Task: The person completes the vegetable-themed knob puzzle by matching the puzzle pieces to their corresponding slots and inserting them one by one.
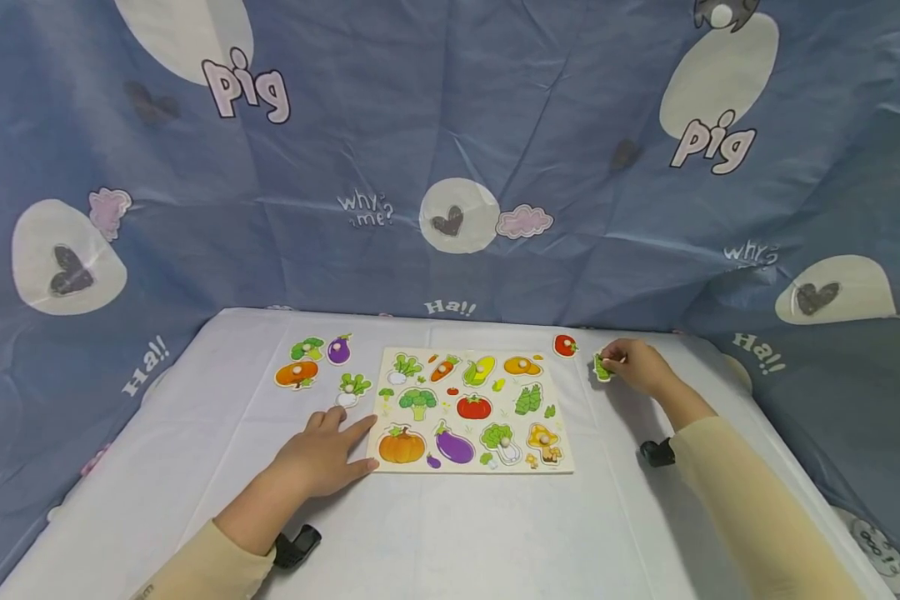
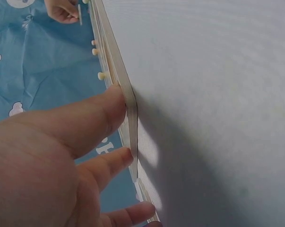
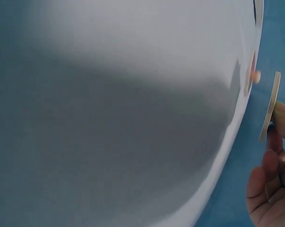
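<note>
My left hand [image 1: 318, 458] lies at the left edge of a cream vegetable puzzle board [image 1: 480, 460], its spread thumb and index finger touching that edge. The left wrist view shows the fingertips [image 2: 116, 101] against the board's side. Off to the right of the board, my right hand [image 1: 636, 367] pinches a green vegetable puzzle piece [image 1: 602, 368] between thumb and fingers. Seen edge-on in the right wrist view, the piece [image 3: 271, 106] is held above the white tabletop. Knobbed mushroom [image 1: 543, 440] and potato [image 1: 522, 367] pieces sit in the board.
Left of the board lie broccoli [image 1: 307, 348], eggplant [image 1: 339, 350], pumpkin [image 1: 297, 374] and turnip [image 1: 351, 388] pieces. A tomato piece [image 1: 565, 345] lies beyond the board's far right corner. A blue printed cloth [image 1: 390, 275] hangs behind the white table [image 1: 480, 533].
</note>
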`<act>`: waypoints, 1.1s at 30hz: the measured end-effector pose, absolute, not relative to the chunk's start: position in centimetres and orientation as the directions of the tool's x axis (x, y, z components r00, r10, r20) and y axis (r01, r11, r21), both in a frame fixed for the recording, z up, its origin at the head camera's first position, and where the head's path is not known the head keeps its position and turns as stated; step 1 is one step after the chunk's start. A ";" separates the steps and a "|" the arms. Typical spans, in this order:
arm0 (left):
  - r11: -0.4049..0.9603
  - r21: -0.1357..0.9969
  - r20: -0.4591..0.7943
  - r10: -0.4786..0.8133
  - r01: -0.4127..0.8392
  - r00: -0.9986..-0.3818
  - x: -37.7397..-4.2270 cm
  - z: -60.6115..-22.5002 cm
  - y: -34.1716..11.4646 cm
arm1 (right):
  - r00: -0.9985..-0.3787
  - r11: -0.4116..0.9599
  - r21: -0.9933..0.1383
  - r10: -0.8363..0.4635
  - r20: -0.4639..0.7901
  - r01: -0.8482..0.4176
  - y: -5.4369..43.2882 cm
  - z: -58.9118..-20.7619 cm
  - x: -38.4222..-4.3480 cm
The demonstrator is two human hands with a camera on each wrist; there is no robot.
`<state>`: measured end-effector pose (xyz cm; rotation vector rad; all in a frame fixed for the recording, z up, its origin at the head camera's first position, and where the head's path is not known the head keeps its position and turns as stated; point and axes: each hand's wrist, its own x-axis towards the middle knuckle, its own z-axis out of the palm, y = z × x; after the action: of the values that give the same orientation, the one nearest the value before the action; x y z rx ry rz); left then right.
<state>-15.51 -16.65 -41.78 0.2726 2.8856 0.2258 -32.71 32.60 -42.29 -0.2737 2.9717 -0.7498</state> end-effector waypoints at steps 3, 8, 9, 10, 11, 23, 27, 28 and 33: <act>0.970 0.173 -0.217 0.204 0.168 -0.955 -15.5 -41.7 -16.6 | -0.978 0.851 -0.492 -0.210 0.001 -0.183 31.8 -42.2 -32.0; 0.971 0.171 -0.221 0.205 0.169 -0.954 -15.6 -41.8 -16.6 | -0.965 0.827 -0.506 -0.257 0.044 -0.244 30.6 -41.9 -30.9; 0.971 0.169 -0.221 0.205 0.170 -0.954 -15.6 -41.8 -16.6 | -0.963 0.824 -0.507 -0.265 0.052 -0.254 30.3 -41.8 -30.7; 0.971 0.170 -0.220 0.204 0.169 -0.954 -15.6 -41.8 -16.6 | -0.961 0.822 -0.506 -0.272 0.058 -0.263 30.0 -41.8 -30.5; 0.971 0.169 -0.219 0.204 0.169 -0.954 -15.6 -41.9 -16.6 | -0.959 0.820 -0.505 -0.277 0.063 -0.270 29.8 -41.7 -30.4; 0.970 0.175 -0.214 0.203 0.167 -0.956 -15.5 -41.9 -16.5 | -0.932 0.766 -0.545 -0.353 0.084 -0.340 26.9 -41.4 -28.9; 0.969 0.177 -0.212 0.206 0.170 -0.955 -15.5 -41.7 -16.5 | -0.931 0.759 -0.562 -0.362 0.056 -0.329 25.8 -41.1 -28.7; 0.969 0.177 -0.211 0.207 0.171 -0.955 -15.5 -41.6 -16.5 | -0.930 0.756 -0.567 -0.364 0.051 -0.326 25.5 -41.1 -28.6; 0.969 0.179 -0.212 0.207 0.170 -0.955 -15.5 -41.5 -16.4 | -0.927 0.757 -0.570 -0.374 0.023 -0.320 24.4 -41.2 -28.3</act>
<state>-15.47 -16.43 -41.47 0.2806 2.8878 0.2335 -28.33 24.36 -41.23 -0.5661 2.8577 -0.9018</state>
